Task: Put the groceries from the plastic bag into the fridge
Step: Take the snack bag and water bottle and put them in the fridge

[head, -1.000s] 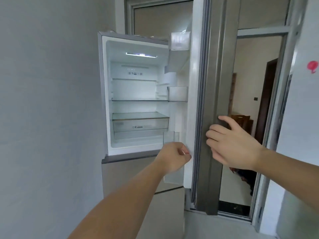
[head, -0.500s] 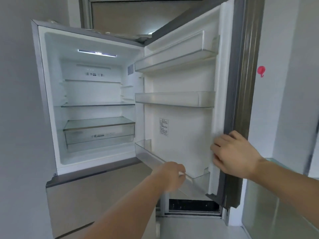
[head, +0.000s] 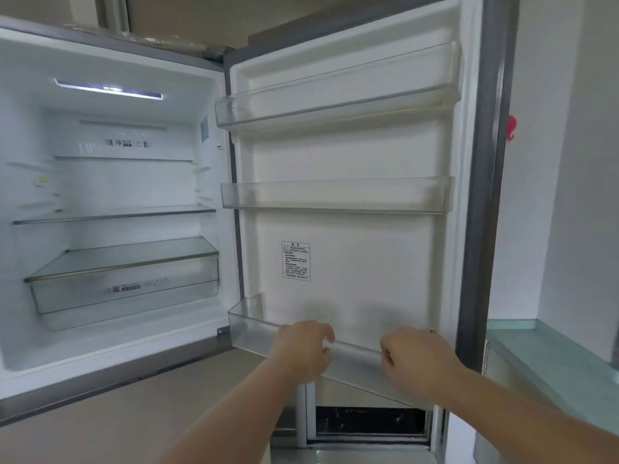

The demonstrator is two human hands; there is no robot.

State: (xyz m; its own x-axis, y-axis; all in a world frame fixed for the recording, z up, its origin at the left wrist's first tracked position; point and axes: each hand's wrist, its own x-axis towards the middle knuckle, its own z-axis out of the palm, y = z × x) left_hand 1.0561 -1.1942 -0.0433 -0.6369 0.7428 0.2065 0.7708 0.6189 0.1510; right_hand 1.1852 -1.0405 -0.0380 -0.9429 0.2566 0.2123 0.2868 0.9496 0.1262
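Fridge (head: 110,195) open; both hands' grip holds lowest door bin (head: 249,324) rim.

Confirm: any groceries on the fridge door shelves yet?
No, all three door shelves, top, middle and bottom, show only clear plastic and white liner.

White moulded fridge interior (head: 110,182); 3 clear, colourless plastic door bins (head: 335,195); grey metallic door edge (head: 482,195); white label with black print (head: 296,261) above the gripped bin; red wall hook (head: 511,128); pale green countertop (head: 549,349).
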